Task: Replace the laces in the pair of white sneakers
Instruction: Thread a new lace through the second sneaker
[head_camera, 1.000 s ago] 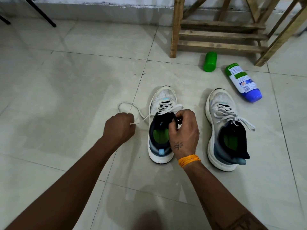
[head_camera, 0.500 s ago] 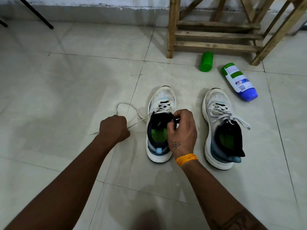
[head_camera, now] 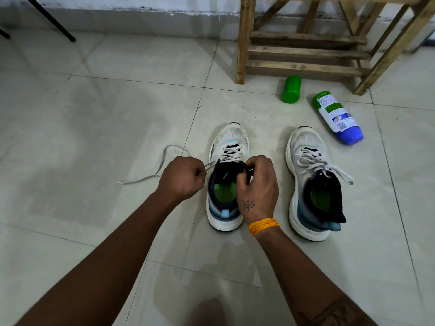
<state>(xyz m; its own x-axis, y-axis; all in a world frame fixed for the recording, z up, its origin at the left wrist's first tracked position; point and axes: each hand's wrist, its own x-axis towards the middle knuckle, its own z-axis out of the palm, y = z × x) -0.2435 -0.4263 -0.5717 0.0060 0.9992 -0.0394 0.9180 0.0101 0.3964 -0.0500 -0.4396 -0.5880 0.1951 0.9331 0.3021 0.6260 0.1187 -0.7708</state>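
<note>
Two white sneakers stand side by side on the tiled floor, toes pointing away. The left sneaker [head_camera: 229, 142] has its lace partly undone. My left hand [head_camera: 182, 178] pinches that white lace [head_camera: 162, 158], whose loose end loops out over the floor to the left. My right hand [head_camera: 257, 184] grips the sneaker's dark tongue and collar at the top eyelets. The right sneaker [head_camera: 308, 175] stays laced and tied in a bow, untouched.
A green cap [head_camera: 292, 89] and a blue-and-white bottle [head_camera: 337, 117] lie on the floor behind the right sneaker. A wooden rack [head_camera: 306, 52] stands against the wall beyond them. A black leg [head_camera: 50, 20] slants at the far left.
My left hand has come back toward the sneaker while keeping the lace. The free end now lies farther left on the floor. My right hand stays on the tongue.
</note>
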